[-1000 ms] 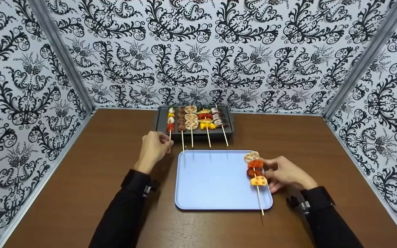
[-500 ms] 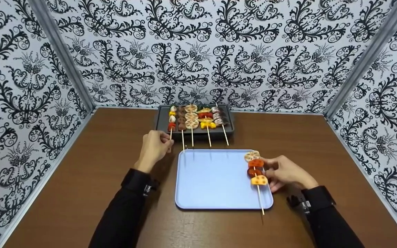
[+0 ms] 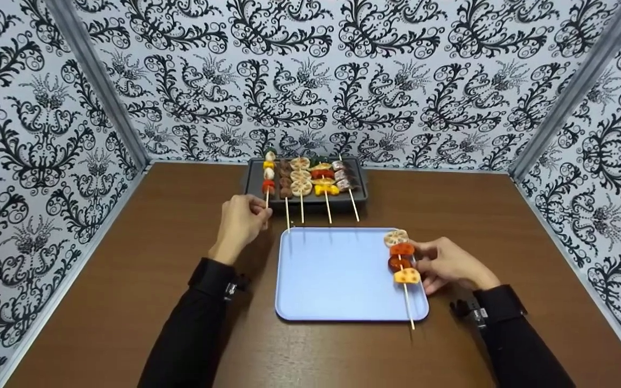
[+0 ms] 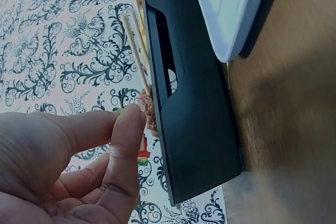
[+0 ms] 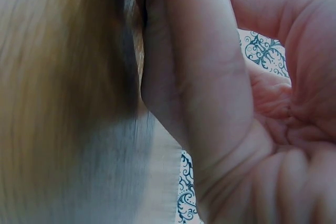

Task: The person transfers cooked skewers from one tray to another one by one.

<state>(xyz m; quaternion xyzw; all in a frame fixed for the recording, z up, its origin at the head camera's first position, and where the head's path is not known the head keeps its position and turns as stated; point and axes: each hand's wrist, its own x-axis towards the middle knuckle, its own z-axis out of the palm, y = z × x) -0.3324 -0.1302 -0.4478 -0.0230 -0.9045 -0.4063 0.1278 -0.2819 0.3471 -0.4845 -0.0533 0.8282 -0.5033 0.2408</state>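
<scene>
Left hand (image 3: 243, 218): thumb and fingertips pinch the stick of a skewer (image 3: 269, 174) with white, yellow and red pieces. Those pieces lie just beyond the fingertips, over the near-left part of a dark grill plate (image 3: 255, 186) (touching it or lifted, cannot tell). Four more skewers (image 3: 301, 177) lie on the plate to this hand's right, sticks toward the person.

Right hand (image 3: 450, 264): at the right edge of a pale blue tray (image 3: 337, 280); whether it grasps rim or food cannot be told, fingertips being partly hidden. Just left of it, a second skewer (image 3: 400, 263) extends past the tray's near edge.
</scene>
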